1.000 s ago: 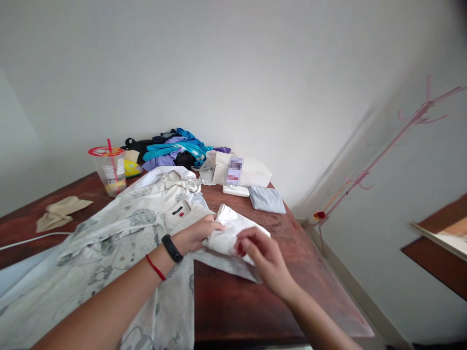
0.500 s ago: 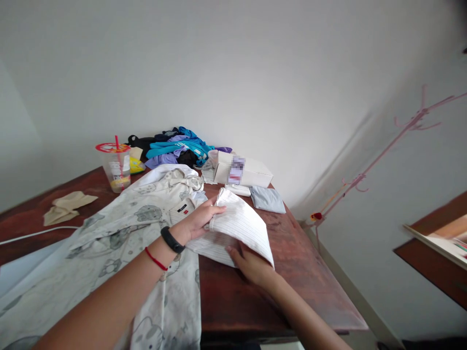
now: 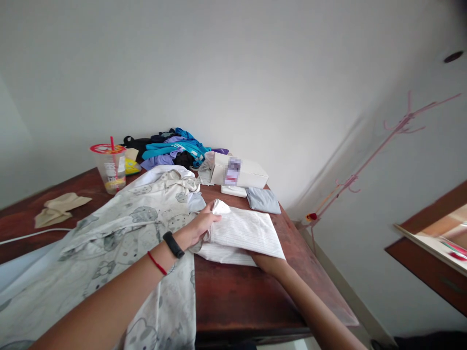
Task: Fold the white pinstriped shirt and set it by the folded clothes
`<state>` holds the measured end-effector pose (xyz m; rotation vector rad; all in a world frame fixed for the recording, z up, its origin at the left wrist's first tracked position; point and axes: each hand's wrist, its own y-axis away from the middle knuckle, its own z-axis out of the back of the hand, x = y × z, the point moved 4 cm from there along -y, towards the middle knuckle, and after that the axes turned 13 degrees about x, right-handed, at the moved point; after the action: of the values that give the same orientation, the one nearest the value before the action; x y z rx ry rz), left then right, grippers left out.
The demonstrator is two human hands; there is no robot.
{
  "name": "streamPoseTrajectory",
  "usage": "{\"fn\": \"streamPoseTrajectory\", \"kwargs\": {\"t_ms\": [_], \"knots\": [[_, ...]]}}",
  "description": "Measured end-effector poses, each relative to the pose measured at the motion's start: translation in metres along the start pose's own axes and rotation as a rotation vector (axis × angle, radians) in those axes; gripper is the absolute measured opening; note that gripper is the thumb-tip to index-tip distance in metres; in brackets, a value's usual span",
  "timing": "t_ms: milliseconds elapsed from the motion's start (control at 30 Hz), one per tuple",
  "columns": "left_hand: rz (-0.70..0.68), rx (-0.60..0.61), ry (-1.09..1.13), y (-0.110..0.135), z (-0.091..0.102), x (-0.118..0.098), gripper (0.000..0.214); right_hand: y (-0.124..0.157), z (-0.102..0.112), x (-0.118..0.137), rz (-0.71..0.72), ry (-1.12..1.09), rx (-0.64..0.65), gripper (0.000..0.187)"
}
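Observation:
A white shirt with thin stripes (image 3: pixel 248 228) lies half folded over itself on the dark wooden table. My left hand (image 3: pixel 202 224) pinches its gathered left end, thumb on top of the cloth. From the right, my right hand (image 3: pixel 268 262) reaches in between the upper and lower layers; its fingers are covered by the fabric. To the left spreads a pale garment with grey cartoon animals (image 3: pixel 146 253), beside and partly under my left forearm.
At the back stand a white box (image 3: pixel 250 172), a small white case (image 3: pixel 233 191) and a folded grey pouch (image 3: pixel 263 200). A heap of blue and purple clothes (image 3: pixel 178 148) lies by the wall. A plastic cup (image 3: pixel 111 170) with a straw and a beige cloth (image 3: pixel 60 209) sit left.
My right hand has slid further in under the shirt's upper layer, and its fingers have gone out of sight. That layer now lies flatter and further right. My left hand keeps its pinch.

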<state>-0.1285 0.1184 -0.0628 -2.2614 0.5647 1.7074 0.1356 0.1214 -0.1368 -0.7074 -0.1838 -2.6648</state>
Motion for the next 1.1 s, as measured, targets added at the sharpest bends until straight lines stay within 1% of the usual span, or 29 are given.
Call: {"fn": "streamPoseTrajectory", "kwargs": {"t_ms": [100,167,233,300,367,467,567,667,733,833,933,1033,1100], "knots": [[-0.075,-0.071,-0.136,-0.002,0.002,-0.005,0.077,0.003,0.014,-0.001,0.028,-0.052,-0.065,0.076],[-0.099,-0.105,-0.175,-0.002,0.003,-0.007,0.085,0.007,0.015,-0.003,0.020,-0.109,-0.040,0.078],[-0.114,-0.112,-0.195,-0.002,0.002,-0.009,0.087,0.013,0.009,-0.005,-0.017,-0.141,0.021,0.080],[-0.134,-0.117,-0.223,0.000,0.001,-0.013,0.083,0.020,0.002,-0.005,-0.041,-0.146,0.042,0.078],[-0.147,-0.117,-0.244,0.001,0.000,-0.015,0.076,0.024,-0.001,-0.004,-0.034,-0.159,0.012,0.075],[-0.134,-0.115,-0.245,0.001,0.000,-0.015,0.068,0.025,-0.002,-0.004,-0.007,-0.205,-0.033,0.073],[-0.131,-0.112,-0.239,0.002,-0.001,-0.017,0.063,0.023,-0.003,-0.009,-0.006,-0.217,-0.037,0.073],[-0.168,-0.068,-0.254,0.005,-0.004,-0.023,0.053,0.023,-0.004,-0.011,-0.034,-0.214,-0.028,0.077],[-0.193,-0.039,-0.285,0.008,-0.007,-0.028,0.050,0.025,-0.003,-0.009,-0.055,-0.219,-0.031,0.079],[-0.204,-0.026,-0.315,0.009,-0.012,-0.033,0.055,0.030,0.001,0.008,-0.022,-0.177,-0.009,0.077],[-0.186,-0.016,-0.270,0.006,-0.023,-0.037,0.062,0.036,0.011,0.038,0.077,-0.136,0.038,0.073],[-0.190,0.021,-0.229,-0.002,-0.046,-0.047,0.068,0.045,0.030,0.064,0.127,-0.176,0.009,0.065],[-0.236,0.057,-0.237,-0.011,-0.066,-0.058,0.067,0.053,0.046,0.073,0.128,-0.227,-0.047,0.061]]}}
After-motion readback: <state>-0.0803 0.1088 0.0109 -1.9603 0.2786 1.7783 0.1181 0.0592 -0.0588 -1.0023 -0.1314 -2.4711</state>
